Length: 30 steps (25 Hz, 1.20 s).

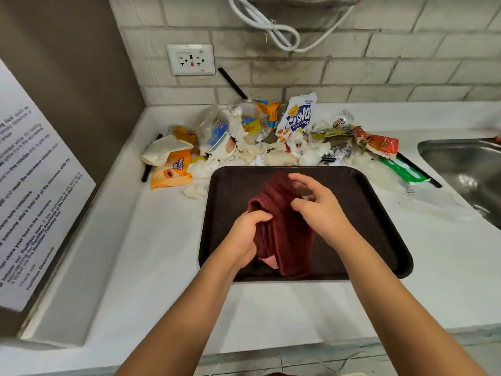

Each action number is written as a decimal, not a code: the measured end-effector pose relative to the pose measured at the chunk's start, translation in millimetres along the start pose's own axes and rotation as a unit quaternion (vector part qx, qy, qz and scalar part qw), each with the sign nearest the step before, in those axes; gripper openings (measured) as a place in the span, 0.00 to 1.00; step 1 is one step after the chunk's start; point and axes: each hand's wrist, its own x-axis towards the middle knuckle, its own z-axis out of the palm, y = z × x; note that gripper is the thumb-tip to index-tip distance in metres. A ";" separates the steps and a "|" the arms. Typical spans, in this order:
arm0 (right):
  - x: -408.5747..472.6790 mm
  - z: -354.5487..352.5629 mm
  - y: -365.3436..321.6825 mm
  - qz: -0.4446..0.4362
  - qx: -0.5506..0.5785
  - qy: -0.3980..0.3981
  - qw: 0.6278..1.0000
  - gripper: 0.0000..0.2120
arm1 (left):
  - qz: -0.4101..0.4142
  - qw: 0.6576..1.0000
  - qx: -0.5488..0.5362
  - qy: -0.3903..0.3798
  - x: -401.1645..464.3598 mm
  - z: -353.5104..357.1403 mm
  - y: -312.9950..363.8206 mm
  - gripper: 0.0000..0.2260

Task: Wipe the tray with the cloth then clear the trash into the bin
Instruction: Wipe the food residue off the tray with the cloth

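Observation:
A dark brown tray (379, 213) lies on the white counter in front of me. A dark red cloth (284, 234) is bunched over the tray's middle. My left hand (248, 234) grips the cloth's left edge, fingers curled round a fold. My right hand (320, 204) rests on the cloth's right side, with its fingers spread and slightly bent above the fabric. Behind the tray, along the wall, lies a pile of trash (271, 134): snack wrappers, a Clover Chips bag (298, 118), crumpled tissues, an orange packet (172, 169) and a red wrapper (379, 143). No bin is in view.
A steel sink (466, 169) is set into the counter at the right. A clear plastic bag (433, 202) lies between tray and sink. A wall outlet (191, 59) and a white cord (273, 31) are on the tiled wall. A printed notice (29, 191) hangs at left.

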 end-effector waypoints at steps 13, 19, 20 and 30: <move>3.5 -54.5 40.6 0.064 0.339 0.009 0.938 0.09 | -0.061 0.980 -0.151 -0.116 7.2 40.4 26.0 0.30; -3.1 -104.0 37.8 0.065 0.244 0.021 0.967 0.07 | -0.058 0.977 0.192 -0.072 14.3 73.0 -2.0 0.24; -4.3 -114.7 41.0 0.073 0.243 -0.010 0.967 0.08 | -0.040 0.965 0.250 -0.065 15.1 78.7 -7.6 0.28; -39.3 -225.5 85.5 0.113 -0.081 0.082 0.987 0.05 | 0.126 0.914 0.386 -0.027 14.6 174.5 -71.6 0.18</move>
